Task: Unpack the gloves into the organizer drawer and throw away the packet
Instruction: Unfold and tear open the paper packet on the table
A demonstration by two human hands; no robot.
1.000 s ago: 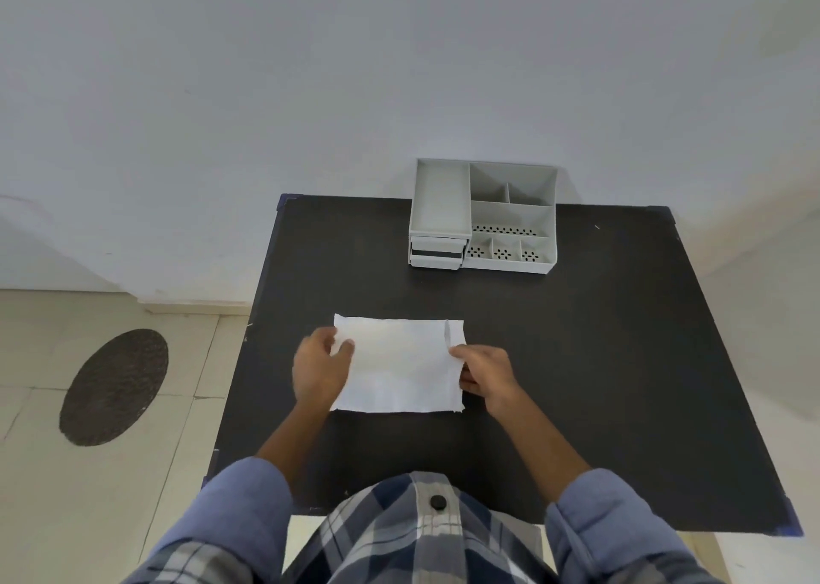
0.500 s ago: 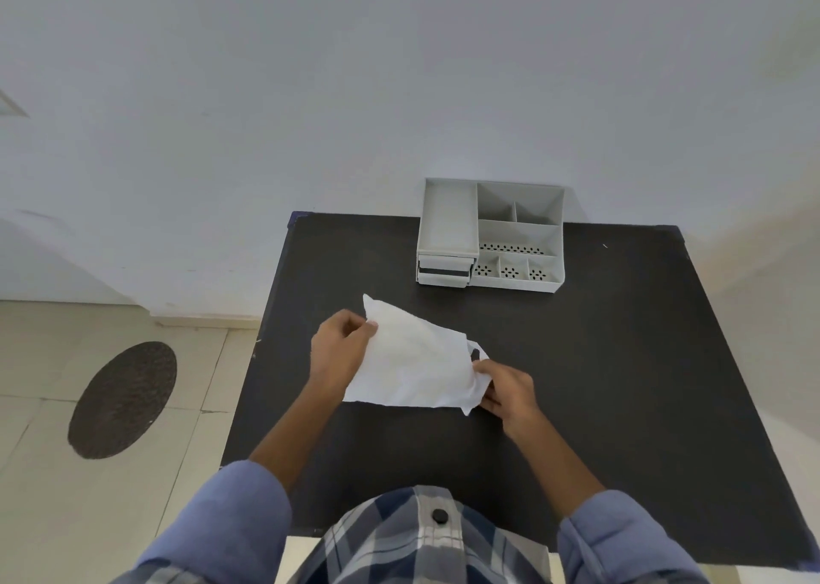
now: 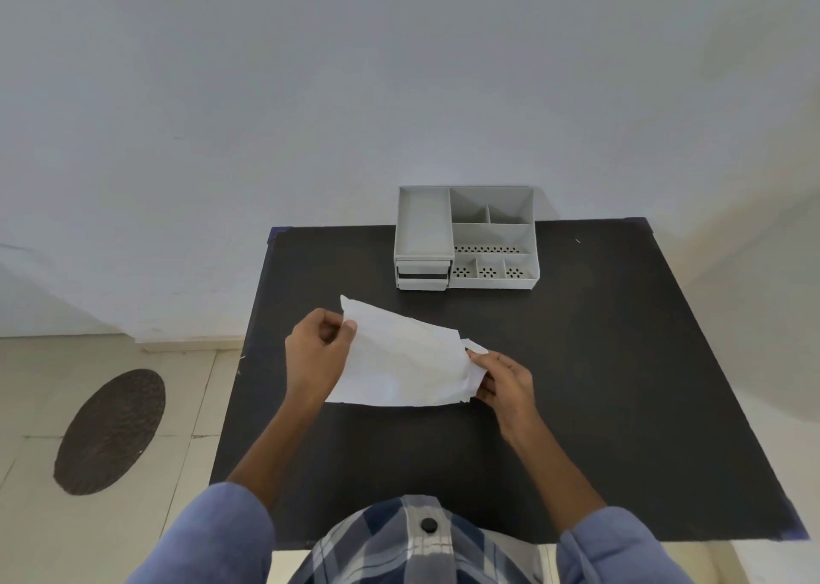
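Note:
A flat white paper packet (image 3: 401,359) is held tilted just above the black table (image 3: 599,361). My left hand (image 3: 317,353) pinches its upper left corner. My right hand (image 3: 503,381) grips the packet's right end, where a loose flap sticks out. No gloves are visible; the packet hides whatever is inside. The grey organizer (image 3: 466,239) stands at the table's far edge, against the wall. Its two small drawers (image 3: 421,275) sit at its front left, pushed in or nearly so.
The organizer has a long tray on the left and several small compartments on the right. A dark oval mat (image 3: 111,432) lies on the tiled floor to the left of the table. A white wall rises behind the table.
The packet lay flat on the table; both hands have lifted it and tilted its left corner upward. The right hand has worked the right end's flap loose.

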